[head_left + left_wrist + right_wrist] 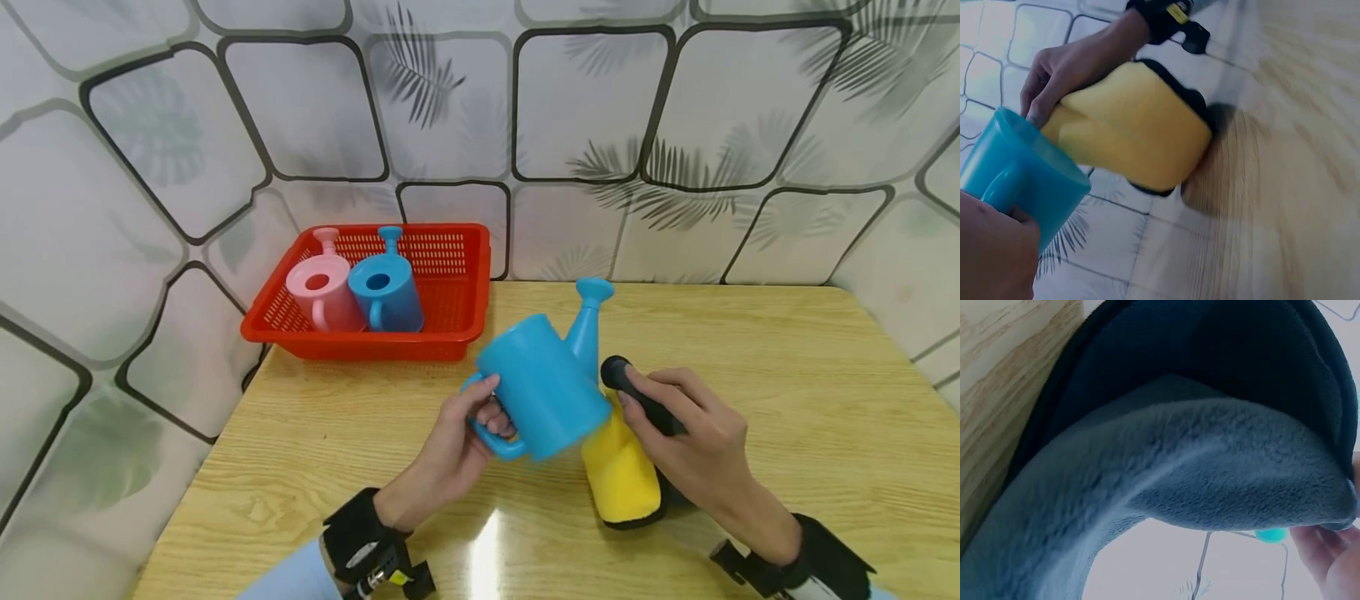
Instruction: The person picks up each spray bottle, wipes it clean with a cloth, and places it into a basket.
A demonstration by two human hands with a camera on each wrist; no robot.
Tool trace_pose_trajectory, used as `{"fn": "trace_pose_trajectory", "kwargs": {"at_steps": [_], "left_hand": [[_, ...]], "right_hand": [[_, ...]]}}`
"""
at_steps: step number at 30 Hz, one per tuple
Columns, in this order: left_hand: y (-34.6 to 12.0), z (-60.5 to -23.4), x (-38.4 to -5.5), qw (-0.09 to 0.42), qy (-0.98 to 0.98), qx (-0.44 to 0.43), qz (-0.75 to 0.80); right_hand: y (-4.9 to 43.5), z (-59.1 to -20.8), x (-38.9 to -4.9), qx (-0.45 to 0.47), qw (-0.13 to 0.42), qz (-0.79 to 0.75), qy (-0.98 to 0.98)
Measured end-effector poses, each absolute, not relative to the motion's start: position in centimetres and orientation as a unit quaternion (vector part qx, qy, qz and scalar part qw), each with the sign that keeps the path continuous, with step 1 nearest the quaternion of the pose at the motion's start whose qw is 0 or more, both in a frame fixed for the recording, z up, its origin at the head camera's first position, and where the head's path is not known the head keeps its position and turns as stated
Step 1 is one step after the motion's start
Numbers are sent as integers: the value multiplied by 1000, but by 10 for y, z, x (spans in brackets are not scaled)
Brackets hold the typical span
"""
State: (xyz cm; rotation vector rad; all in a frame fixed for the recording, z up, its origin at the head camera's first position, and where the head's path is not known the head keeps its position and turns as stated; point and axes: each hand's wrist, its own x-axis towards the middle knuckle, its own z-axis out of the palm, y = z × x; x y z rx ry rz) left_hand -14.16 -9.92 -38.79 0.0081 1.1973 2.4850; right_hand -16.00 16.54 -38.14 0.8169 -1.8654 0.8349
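Note:
My left hand (pixel 467 433) grips a blue toy watering can (pixel 543 387) by its handle, lifted over the table. The can is tilted, its spout pointing up toward the back. Just right of it my right hand (pixel 693 437) pinches the upper part of a cloth (pixel 621 471), yellow on one face and dark grey on the other. The cloth hangs close beside the can's base. In the left wrist view the can (pixel 1025 172) overlaps the fingers that hold the cloth (pixel 1138 128). Folds of the grey face of the cloth (pixel 1229 462) fill most of the right wrist view.
At the back left of the wooden table (pixel 337 467) stands a red basket (pixel 375 346). Inside it, side by side, are a pink watering can (pixel 330 304) and a blue watering can (pixel 397 300). A patterned wall covering (pixel 465 108) rises behind the table.

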Motion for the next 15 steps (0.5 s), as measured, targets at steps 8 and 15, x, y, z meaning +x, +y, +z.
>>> {"fn": "trace_pose_trajectory", "kwargs": {"at_steps": [8, 15], "left_hand": [[-92, -386, -141, 216, 304, -50, 926], [-86, -388, -142, 205, 282, -74, 934]], "right_hand": [[156, -374, -158, 344, 504, 364, -703], [153, -379, -157, 383, 496, 350, -696]]}}
